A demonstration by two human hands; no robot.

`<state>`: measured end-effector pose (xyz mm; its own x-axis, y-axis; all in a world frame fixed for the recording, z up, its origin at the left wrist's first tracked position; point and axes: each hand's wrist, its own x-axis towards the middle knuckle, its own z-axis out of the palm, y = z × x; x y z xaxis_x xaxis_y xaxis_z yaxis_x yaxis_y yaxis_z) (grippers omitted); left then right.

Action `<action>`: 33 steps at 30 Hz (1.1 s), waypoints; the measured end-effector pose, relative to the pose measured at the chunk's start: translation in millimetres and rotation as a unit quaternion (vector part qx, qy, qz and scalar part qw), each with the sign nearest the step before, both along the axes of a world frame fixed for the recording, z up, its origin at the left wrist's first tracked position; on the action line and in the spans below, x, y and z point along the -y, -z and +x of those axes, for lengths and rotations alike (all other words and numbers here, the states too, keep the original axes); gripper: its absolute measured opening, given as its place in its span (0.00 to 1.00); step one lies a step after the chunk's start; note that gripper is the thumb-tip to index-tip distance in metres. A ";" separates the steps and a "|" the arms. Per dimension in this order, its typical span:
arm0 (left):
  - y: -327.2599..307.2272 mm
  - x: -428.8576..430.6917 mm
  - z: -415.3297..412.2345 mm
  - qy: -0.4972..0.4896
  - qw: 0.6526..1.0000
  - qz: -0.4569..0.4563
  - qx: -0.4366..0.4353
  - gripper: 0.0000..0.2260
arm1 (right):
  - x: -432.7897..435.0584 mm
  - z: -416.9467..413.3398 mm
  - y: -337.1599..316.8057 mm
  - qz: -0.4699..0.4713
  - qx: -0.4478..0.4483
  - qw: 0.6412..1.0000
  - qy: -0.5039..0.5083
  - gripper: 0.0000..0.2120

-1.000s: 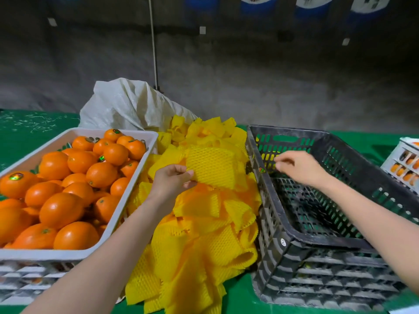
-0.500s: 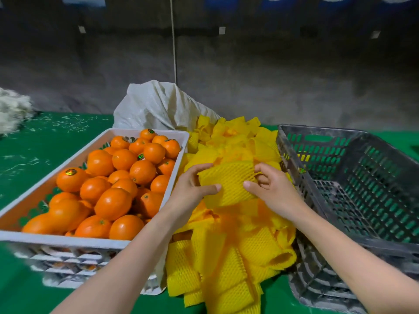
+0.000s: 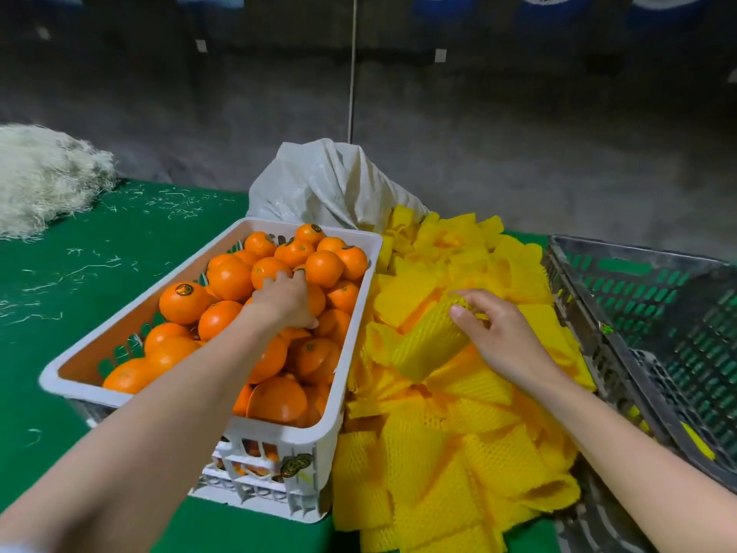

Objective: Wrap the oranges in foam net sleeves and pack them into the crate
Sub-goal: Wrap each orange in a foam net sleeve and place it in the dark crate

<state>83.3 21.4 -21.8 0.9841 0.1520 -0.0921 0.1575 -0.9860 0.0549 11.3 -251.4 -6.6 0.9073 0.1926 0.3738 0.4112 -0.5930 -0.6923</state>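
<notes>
Left side: a white fibre pile is lying on the green worktop. Next to it the white crate is holding the loose oranges, and the left hand is reaching in, fingers curling down around one orange that is mostly hidden under the palm. Centre to right: a white sack is sitting behind the heap of yellow foam net sleeves. The right hand is hovering over the heap, thumb and fingers pinching the top end of one rolled sleeve, and the grey crate is standing right against the heap's far side.
</notes>
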 end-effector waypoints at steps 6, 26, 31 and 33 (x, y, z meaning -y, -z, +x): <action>10.8 -8.3 12.5 -0.029 0.995 -0.060 0.071 0.36 | 2.4 -8.5 -2.9 -0.113 0.063 0.991 0.023 0.06; -27.6 132.9 -88.5 -0.053 0.472 -0.875 -0.092 0.20 | 2.9 -39.4 -32.1 0.346 -0.159 0.913 -0.145 0.03; -3.0 152.0 -97.0 -0.038 0.405 -0.911 -0.069 0.17 | 6.0 -37.2 -18.6 0.261 -0.056 0.963 -0.026 0.10; 2.3 155.2 -99.3 -0.039 0.421 -0.905 -0.057 0.20 | 10.1 -35.3 -12.5 0.241 -0.003 0.971 0.000 0.09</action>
